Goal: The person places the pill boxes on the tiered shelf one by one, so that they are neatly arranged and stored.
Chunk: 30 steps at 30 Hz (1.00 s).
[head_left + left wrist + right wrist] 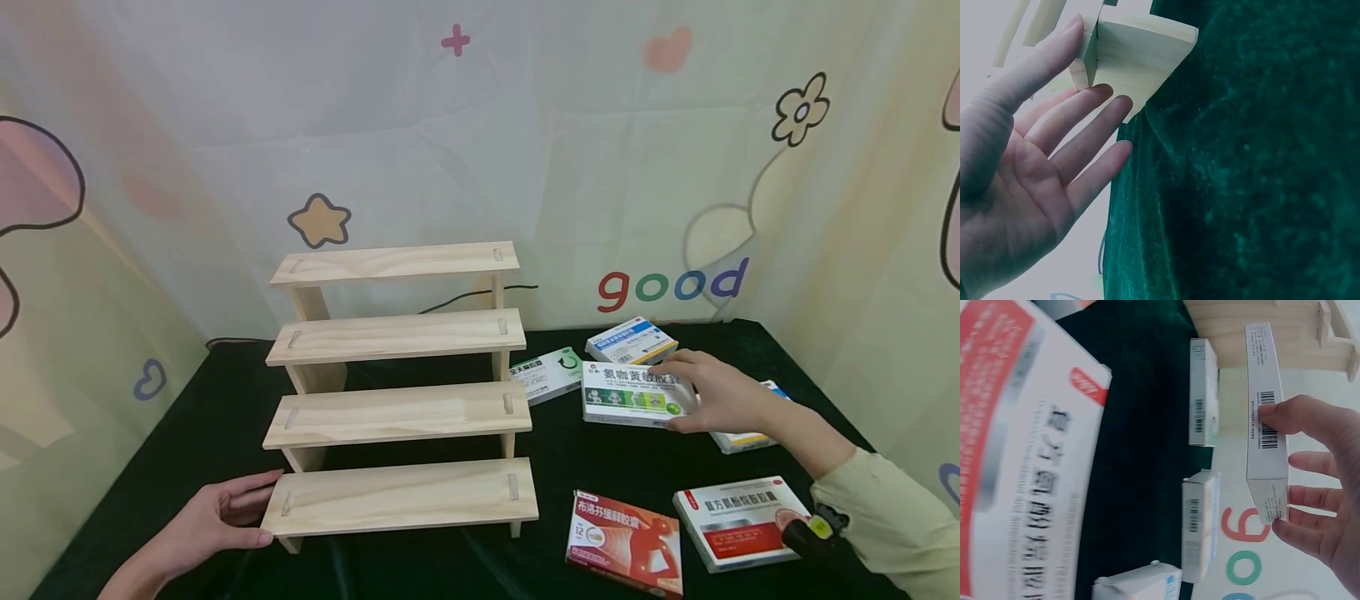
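Note:
A stepped wooden rack (401, 500) of pale boards stands on dark green cloth. My left hand (217, 517) holds the left end of its lowest board, thumb at the front corner and fingers along the end; in the left wrist view the left hand (1041, 150) has its thumb over the board's end (1090, 53). With my right hand (720, 392) I grip a white medicine box with a green band (630, 396), right of the rack. In the right wrist view, the thumb presses the barcode side of this white medicine box (1266, 425), fingers on the opposite side.
Behind the held box lie a green-and-white box (551, 373) and a blue-and-white box (630, 340). Another box (742, 442) is partly hidden under my right hand. In front are a red box (624, 542) and a red-and-white box (738, 525). A printed curtain (570, 192) hangs behind.

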Each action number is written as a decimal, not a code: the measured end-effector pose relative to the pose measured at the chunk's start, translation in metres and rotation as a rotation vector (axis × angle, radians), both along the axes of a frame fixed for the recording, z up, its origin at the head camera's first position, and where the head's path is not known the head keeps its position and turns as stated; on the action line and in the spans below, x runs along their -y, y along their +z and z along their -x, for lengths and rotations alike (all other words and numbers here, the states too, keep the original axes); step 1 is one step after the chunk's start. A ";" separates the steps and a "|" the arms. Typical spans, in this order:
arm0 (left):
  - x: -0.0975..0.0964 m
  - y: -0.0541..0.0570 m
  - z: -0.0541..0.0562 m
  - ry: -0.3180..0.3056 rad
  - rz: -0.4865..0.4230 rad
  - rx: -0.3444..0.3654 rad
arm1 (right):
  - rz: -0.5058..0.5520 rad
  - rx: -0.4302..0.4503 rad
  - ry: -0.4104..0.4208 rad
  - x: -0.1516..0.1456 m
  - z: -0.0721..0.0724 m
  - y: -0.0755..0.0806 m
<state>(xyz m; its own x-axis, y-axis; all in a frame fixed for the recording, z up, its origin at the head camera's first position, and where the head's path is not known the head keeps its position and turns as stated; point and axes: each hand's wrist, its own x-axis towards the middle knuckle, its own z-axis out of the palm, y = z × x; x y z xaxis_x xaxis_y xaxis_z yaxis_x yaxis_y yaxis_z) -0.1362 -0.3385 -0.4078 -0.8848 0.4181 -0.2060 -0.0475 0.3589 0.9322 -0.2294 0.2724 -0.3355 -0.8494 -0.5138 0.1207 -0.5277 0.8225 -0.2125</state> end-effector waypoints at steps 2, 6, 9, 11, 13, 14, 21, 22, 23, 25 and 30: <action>0.000 0.000 0.000 -0.003 -0.004 -0.001 | -0.003 -0.007 0.006 0.002 0.001 0.005; 0.000 0.001 -0.001 -0.008 -0.009 0.001 | 0.002 -0.019 0.015 0.006 0.003 0.015; 0.001 0.001 -0.001 -0.011 -0.006 0.006 | -0.002 -0.047 0.029 0.009 0.005 0.022; 0.001 0.001 -0.001 -0.013 -0.004 0.006 | -0.005 -0.069 0.038 0.011 0.007 0.026; 0.001 0.001 -0.001 -0.016 -0.006 0.007 | -0.005 -0.093 0.048 0.012 0.008 0.031; 0.002 0.001 -0.001 -0.017 -0.007 0.007 | -0.006 -0.101 0.054 0.013 0.009 0.033; 0.001 0.003 0.000 -0.010 0.005 -0.008 | 0.005 -0.125 0.089 0.016 0.012 0.047; 0.001 0.003 0.000 -0.009 0.004 -0.008 | 0.006 -0.123 0.088 0.016 0.012 0.049; 0.001 0.003 0.000 -0.010 0.006 -0.010 | 0.006 -0.122 0.088 0.016 0.012 0.051; 0.000 0.003 0.000 -0.013 0.002 -0.009 | 0.006 -0.126 0.087 0.017 0.013 0.055; -0.002 0.004 -0.001 -0.016 0.002 0.002 | -0.004 -0.155 0.105 0.019 0.012 0.067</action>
